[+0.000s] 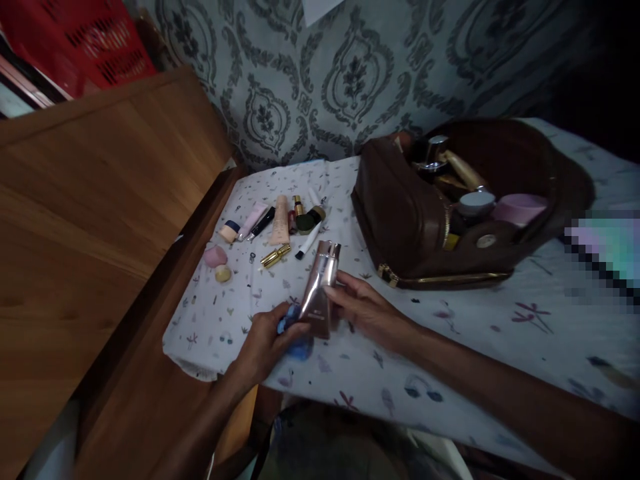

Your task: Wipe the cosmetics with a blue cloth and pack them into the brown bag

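Note:
In front of me, my right hand (357,303) is closed around a shiny rose-gold cosmetic tube (319,287), held tilted with its cap end pointing away. A second cap-like edge shows beside it; whether that is another tube I cannot tell. My left hand (267,337) is closed on a crumpled blue cloth (299,348), its thumb at the lower end of the tube. Just beyond the hands lie a gold lipstick tube (275,256), a peach squeeze tube (281,220), a white brush (308,241) and a round dark container (304,222).
A brown cosmetic bag (400,213) stands unzipped at the right, full of jars and bottles. Farther left are a pink sponge (215,256), a small yellowish piece (223,273) and a peach jar (230,231). A wooden panel (100,200) borders the cloth-covered table (200,333).

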Demonstrator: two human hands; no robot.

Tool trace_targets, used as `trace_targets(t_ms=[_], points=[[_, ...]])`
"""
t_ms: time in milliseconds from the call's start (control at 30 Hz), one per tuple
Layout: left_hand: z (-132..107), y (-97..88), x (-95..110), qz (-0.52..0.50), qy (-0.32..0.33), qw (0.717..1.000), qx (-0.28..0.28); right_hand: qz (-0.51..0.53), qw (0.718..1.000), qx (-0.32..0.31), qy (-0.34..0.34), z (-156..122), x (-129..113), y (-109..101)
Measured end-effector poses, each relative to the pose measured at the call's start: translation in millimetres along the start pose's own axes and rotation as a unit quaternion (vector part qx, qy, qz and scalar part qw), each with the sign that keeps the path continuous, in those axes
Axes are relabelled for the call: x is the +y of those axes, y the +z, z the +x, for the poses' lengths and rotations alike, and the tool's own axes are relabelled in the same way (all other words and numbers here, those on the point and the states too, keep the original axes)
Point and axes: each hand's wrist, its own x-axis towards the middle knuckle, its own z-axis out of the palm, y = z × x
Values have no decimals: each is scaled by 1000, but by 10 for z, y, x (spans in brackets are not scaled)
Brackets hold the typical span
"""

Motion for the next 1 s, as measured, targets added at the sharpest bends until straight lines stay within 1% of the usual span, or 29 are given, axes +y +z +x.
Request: trace_targets(t_ms=[67,133,233,267,333,400,467,533,600,767,867,1000], points=[[-7,-79,-40,17,-5,999,26,23,999,6,27,-19,-43,7],[-2,-180,-42,20,6,996,82,25,998,13,53,-33,-78,4],[43,-299,48,17,55,984,168,8,997,1,77,-47,-106,-3],[71,-320,92,18,77,979,189,2,997,-11,82,-51,-110,-3],[151,-332,173,21,131,968,211,-11,995,-41,87,-61,-119,-1],[255,-316,217,21,188,961,201,-26,993,-81,84,-71,-131,0],[366,-291,214,13,219,964,151,-38,990,-116,72,-78,-144,-4],[458,-274,180,-1,215,972,93,-44,988,-131,64,-75,-153,-14],[512,-277,139,-18,199,978,64,-50,988,-128,69,-63,-155,-27],[511,-353,90,-68,165,982,60,-45,990,-98,85,-27,-131,-55],[496,-396,92,-84,157,983,50,-68,987,-101,101,-31,-124,-68],[503,-412,100,-81,141,984,67,-104,988,-90,75,-33,-124,-85]])
